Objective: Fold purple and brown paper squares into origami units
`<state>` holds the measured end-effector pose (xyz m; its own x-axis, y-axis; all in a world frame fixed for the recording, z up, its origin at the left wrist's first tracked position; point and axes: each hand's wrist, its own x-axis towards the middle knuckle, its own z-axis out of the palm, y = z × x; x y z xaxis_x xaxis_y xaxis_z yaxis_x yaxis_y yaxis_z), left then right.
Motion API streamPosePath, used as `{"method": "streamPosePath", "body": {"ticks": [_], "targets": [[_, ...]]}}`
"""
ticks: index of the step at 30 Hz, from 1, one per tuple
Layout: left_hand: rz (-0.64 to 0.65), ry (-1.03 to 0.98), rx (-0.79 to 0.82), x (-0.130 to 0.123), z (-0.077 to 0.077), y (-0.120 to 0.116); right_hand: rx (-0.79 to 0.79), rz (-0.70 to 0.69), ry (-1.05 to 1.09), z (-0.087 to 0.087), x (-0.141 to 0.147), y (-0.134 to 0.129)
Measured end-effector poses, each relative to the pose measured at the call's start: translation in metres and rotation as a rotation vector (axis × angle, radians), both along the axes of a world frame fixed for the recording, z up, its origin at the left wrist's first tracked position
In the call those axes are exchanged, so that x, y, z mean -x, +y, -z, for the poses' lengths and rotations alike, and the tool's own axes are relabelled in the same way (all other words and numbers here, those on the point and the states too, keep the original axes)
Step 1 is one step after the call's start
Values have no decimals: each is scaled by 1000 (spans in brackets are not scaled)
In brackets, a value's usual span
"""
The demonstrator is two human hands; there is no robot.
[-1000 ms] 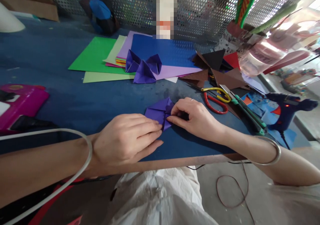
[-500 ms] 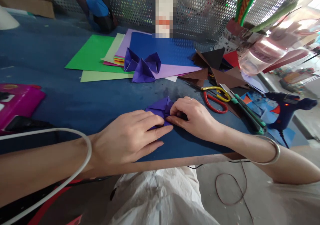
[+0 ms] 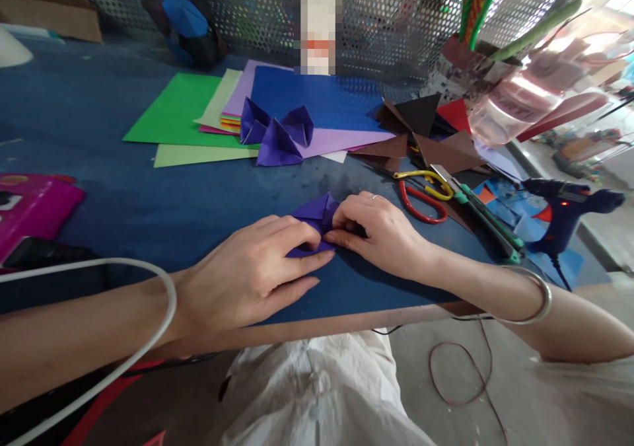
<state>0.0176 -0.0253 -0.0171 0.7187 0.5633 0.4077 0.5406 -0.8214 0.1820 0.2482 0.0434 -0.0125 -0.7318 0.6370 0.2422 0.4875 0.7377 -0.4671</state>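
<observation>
A partly folded sheet of purple paper lies on the blue tabletop near its front edge. Over its left and near side rests my left hand, fingers bent and pressing on the paper. My right hand pinches the paper's right side between thumb and fingers. Both hands hide much of the sheet. Beyond them, a finished-looking purple origami piece with several open points sits on the paper stack.
Coloured paper sheets are stacked behind. To the right lie scissors, a utility knife, brown paper pieces and a glue gun with a lit red light. A white cable crosses my left forearm. A magenta box stands left.
The view has shifted slightly. My hands keep nearly the same hold on the purple paper, with only a small shift of the left fingers.
</observation>
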Motion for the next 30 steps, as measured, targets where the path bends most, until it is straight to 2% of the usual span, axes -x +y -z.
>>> {"method": "streamPosePath", "body": {"ticks": [7,18,30], "targets": [[-48,-43,-78,-4,-4,-12,26,8,36,1,1,1],[-48,-21,-126,-6,-5,-13,43,34,47,2,3,0],[-42,-80,-210,-5,-2,-15,-21,73,-59,1,6,-5]]}}
